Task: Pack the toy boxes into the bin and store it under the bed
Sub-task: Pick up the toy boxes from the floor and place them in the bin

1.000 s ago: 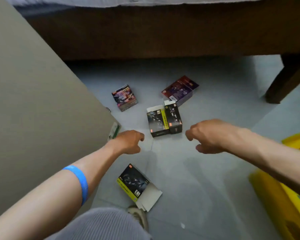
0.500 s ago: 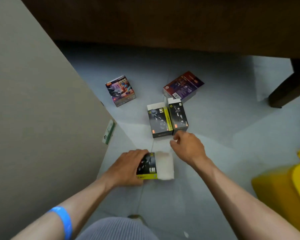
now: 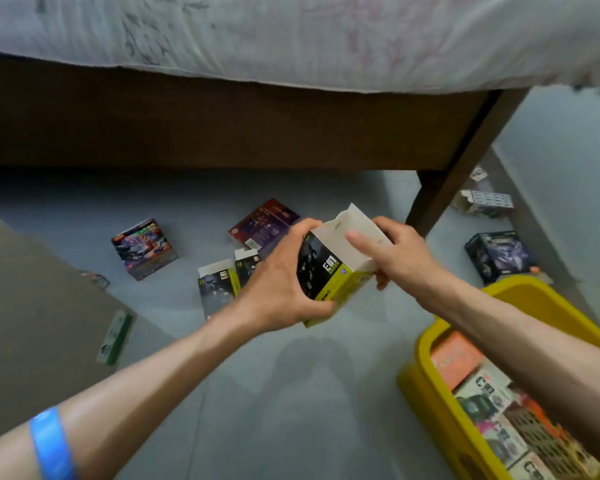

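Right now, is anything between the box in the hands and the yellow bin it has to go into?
Nothing visible blocks it. The left hand and right hand hold the black-and-yellow toy box above bare floor, its flap open. The yellow bin sits open-topped to the lower right, already holding boxes; only the right forearm crosses above it.

Both forearms are bare, with a bright blue wristband (image 3: 51, 445) around the left forearm.
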{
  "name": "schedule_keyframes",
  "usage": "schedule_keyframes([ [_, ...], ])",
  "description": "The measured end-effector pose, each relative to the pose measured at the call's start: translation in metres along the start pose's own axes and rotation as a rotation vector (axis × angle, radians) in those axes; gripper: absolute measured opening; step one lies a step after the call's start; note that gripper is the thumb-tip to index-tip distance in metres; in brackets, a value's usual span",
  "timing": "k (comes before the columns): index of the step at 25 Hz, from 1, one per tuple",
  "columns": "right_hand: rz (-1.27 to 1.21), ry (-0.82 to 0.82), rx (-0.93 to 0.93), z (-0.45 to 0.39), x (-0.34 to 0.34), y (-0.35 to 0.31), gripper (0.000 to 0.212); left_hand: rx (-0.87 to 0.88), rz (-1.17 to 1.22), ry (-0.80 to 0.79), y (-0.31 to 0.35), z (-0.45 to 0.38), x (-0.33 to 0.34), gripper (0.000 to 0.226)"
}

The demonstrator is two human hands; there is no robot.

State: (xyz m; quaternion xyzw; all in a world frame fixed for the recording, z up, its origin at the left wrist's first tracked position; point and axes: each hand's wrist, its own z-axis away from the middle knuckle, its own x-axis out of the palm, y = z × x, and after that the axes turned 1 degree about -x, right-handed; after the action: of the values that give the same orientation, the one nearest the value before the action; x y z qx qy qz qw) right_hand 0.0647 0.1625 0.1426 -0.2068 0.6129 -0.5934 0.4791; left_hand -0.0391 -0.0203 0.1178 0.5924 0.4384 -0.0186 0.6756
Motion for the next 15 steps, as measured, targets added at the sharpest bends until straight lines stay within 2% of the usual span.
schedule_keyframes([
  [3, -0.444, 0.383, 0.15, 0.038, -0.059, 0.029, 0.035, 0.161, -0.046, -0.175, 0.059, -0.022, 0.036, 0.098],
  [4, -0.533, 0.502, 0.178, 0.051, -0.079, 0.037, 0.035, 0.193, -0.065, -0.245, 0.078, -0.027, 0.054, 0.096],
  [6, -0.644, 0.639, 0.152, 0.08, -0.117, 0.055, 0.035, 0.234, -0.114, -0.336, 0.113, -0.038, 0.093, 0.09],
  [9, -0.591, 0.669, -0.013, 0.134, -0.154, 0.086, 0.04, 0.269, -0.196, -0.355, 0.156, -0.056, 0.145, 0.089],
  [11, -0.4, 0.697, -0.037, 0.159, -0.162, 0.107, 0.027, 0.327, -0.273, -0.41, 0.171, -0.058, 0.174, 0.092],
  [13, -0.385, 0.761, 0.062, 0.174, -0.172, 0.127, 0.018, 0.376, -0.309, -0.506, 0.181, -0.051, 0.201, 0.095],
  [15, -0.535, 0.742, 0.223, 0.186, -0.179, 0.139, 0.027, 0.445, -0.316, -0.577, 0.182, -0.042, 0.218, 0.094],
])
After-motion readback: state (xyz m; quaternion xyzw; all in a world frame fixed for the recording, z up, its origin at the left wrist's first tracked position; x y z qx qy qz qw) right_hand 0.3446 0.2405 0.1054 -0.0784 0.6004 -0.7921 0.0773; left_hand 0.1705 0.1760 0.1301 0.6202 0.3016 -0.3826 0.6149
